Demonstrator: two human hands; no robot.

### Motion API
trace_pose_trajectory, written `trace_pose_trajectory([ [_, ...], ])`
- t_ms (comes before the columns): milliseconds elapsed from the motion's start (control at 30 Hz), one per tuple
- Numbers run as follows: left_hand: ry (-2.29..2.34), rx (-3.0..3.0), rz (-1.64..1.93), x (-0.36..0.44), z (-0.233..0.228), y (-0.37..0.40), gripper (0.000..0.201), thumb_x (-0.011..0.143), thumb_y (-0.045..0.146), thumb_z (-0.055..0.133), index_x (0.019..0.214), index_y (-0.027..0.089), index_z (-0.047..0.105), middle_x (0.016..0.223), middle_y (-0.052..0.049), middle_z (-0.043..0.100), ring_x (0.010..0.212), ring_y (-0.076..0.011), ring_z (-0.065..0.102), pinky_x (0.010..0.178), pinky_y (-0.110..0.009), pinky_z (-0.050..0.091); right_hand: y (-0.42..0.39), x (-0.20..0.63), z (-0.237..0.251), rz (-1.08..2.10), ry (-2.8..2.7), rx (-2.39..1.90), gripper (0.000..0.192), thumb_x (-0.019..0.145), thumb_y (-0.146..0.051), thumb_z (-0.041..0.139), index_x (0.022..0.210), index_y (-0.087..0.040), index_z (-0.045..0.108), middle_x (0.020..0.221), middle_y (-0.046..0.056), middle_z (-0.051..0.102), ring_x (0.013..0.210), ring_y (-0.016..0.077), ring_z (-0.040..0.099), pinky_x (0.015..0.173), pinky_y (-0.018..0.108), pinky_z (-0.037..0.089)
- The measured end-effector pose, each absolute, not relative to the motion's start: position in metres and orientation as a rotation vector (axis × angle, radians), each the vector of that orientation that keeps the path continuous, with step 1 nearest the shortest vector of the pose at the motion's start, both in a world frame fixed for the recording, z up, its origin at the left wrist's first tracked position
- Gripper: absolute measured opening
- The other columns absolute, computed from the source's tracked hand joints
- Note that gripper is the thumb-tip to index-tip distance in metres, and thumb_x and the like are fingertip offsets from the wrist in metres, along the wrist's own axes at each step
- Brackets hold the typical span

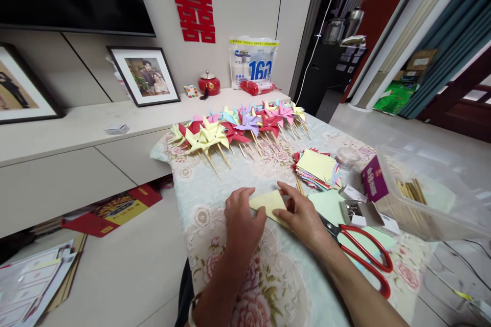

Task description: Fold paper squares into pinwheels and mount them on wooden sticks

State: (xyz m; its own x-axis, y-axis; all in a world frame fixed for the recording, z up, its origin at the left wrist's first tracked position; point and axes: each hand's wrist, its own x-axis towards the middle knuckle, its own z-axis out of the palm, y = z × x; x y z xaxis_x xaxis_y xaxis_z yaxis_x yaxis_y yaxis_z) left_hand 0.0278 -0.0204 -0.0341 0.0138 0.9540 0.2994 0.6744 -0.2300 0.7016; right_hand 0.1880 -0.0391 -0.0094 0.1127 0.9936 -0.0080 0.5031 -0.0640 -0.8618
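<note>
Hands over table [215, 189], floral cloth, both forearms entering from 6 o'clock and converging toward centre.

Left hand [242, 219]: palm down, wrist straight, fingers pressed together and curled slightly, tips resting on left edge of yellow paper square [270, 203]. Thumb hidden beneath hand; grip underneath could not be told.

Right hand [303, 217]: palm down, angled toward 10 o'clock, fingers together and flattened on right part of same sheet, forefinger extended along upper edge. No pinch seen; sheet pressed flat against cloth.

Yellow paper square: lay between both hands at frame centre, one corner pointing to 12 o'clock, partly covered by both hands.

Surroundings noted:
- Red-handled scissors [364, 255] at 4 o'clock of right hand, just beside wrist, blades partly hidden beneath it.
- Stack of coloured paper squares [316, 168] at 1 o'clock, near.
- Row of finished paper pinwheels [238, 127] on sticks at 12 o'clock, well apart, along far table edge.
- Clear plastic bin [429, 189] holding wooden sticks [410, 191] at 3 o'clock.
- Purple box [372, 179] touching bin's left wall.
</note>
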Motion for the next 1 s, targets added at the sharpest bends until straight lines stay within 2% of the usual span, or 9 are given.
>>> trace_pose_trajectory([
  [67, 1.657, 1.865, 1.190, 0.028, -0.033, -0.019, 0.041, 0.077, 0.017, 0.059, 0.119, 0.018, 0.056, 0.119, -0.012, 0.060, 0.117, -0.0294, 0.057, 0.102, -0.047, 0.047, -0.038, 0.188, -0.010, 0.909, -1.355, -1.616, 0.070, 0.072, -0.021, 0.067, 0.140, -0.013, 0.052, 0.110, 0.009, 0.066, 0.068, 0.0147, 0.056, 0.061, 0.028, 0.047],
  [133, 1.667, 1.722, 1.289, 0.028, -0.029, -0.019, 0.042, 0.078, 0.019, 0.059, 0.120, 0.017, 0.054, 0.118, -0.014, 0.060, 0.112, -0.0284, 0.060, 0.093, -0.044, 0.052, -0.036, 0.189, -0.010, 0.978, -1.231, -1.572, 0.073, 0.071, -0.026, 0.068, 0.140, -0.010, 0.051, 0.100, 0.008, 0.068, 0.065, 0.0151, 0.057, 0.056, 0.027, 0.045],
  [233, 1.685, 1.431, 1.317, 0.030, -0.021, -0.021, 0.037, 0.079, 0.026, 0.061, 0.115, 0.017, 0.054, 0.106, -0.011, 0.065, 0.083, -0.0223, 0.067, 0.070, -0.037, 0.055, -0.034, 0.189, -0.008, 1.053, -1.055, -1.499, 0.079, 0.067, -0.031, 0.073, 0.140, -0.010, 0.050, 0.082, 0.004, 0.068, 0.059, 0.0153, 0.056, 0.051, 0.027, 0.043],
  [300, 1.587, 1.265, 1.273, 0.033, -0.018, -0.022, 0.038, 0.079, 0.029, 0.064, 0.112, 0.017, 0.052, 0.093, -0.007, 0.068, 0.067, -0.0186, 0.067, 0.063, -0.033, 0.054, -0.033, 0.188, -0.008, 1.088, -0.956, -1.424, 0.083, 0.064, -0.032, 0.078, 0.139, -0.011, 0.051, 0.078, 0.002, 0.069, 0.058, 0.0160, 0.058, 0.052, 0.027, 0.044],
  [400, 1.306, 1.005, 1.218, 0.038, -0.017, -0.023, 0.046, 0.076, 0.032, 0.070, 0.114, 0.015, 0.049, 0.081, -0.005, 0.070, 0.065, -0.0200, 0.069, 0.059, -0.031, 0.055, -0.034, 0.185, -0.009, 1.146, -0.885, -1.321, 0.085, 0.061, -0.032, 0.082, 0.138, -0.012, 0.051, 0.080, 0.003, 0.071, 0.063, 0.0182, 0.061, 0.056, 0.029, 0.047],
  [533, 1.097, 0.760, 1.194, 0.042, -0.017, -0.023, 0.058, 0.066, 0.030, 0.081, 0.112, 0.014, 0.051, 0.078, -0.007, 0.074, 0.066, -0.0206, 0.071, 0.059, -0.030, 0.057, -0.035, 0.180, -0.012, 1.187, -0.913, -1.279, 0.082, 0.061, -0.030, 0.082, 0.136, -0.016, 0.052, 0.091, 0.006, 0.073, 0.064, 0.0161, 0.060, 0.056, 0.028, 0.045],
  [733, 1.116, 0.742, 1.179, 0.040, -0.012, -0.022, 0.040, 0.065, 0.019, 0.081, 0.098, 0.013, 0.058, 0.086, -0.011, 0.078, 0.067, -0.0186, 0.072, 0.055, -0.025, 0.057, -0.038, 0.177, -0.013, 1.075, -1.092, -1.295, 0.071, 0.064, -0.030, 0.080, 0.131, -0.019, 0.060, 0.111, 0.009, 0.068, 0.069, 0.0150, 0.058, 0.062, 0.030, 0.048],
  [900, 1.136, 0.836, 1.166, 0.039, -0.011, -0.022, 0.036, 0.065, 0.015, 0.075, 0.097, 0.015, 0.058, 0.080, -0.006, 0.078, 0.056, -0.0139, 0.067, 0.046, -0.019, 0.049, -0.040, 0.186, 0.000, 0.819, -1.168, -1.360, 0.059, 0.071, -0.035, 0.078, 0.127, -0.020, 0.064, 0.117, 0.011, 0.066, 0.081, 0.0188, 0.059, 0.066, 0.032, 0.049],
  [1000, 1.071, 0.890, 1.128, 0.040, -0.011, -0.024, 0.031, 0.065, 0.016, 0.072, 0.094, 0.016, 0.059, 0.078, -0.005, 0.078, 0.055, -0.0131, 0.066, 0.046, -0.019, 0.046, -0.040, 0.190, 0.003, 0.908, -1.127, -1.338, 0.059, 0.073, -0.039, 0.077, 0.126, -0.020, 0.064, 0.114, 0.010, 0.067, 0.082, 0.0193, 0.060, 0.067, 0.032, 0.049],
])
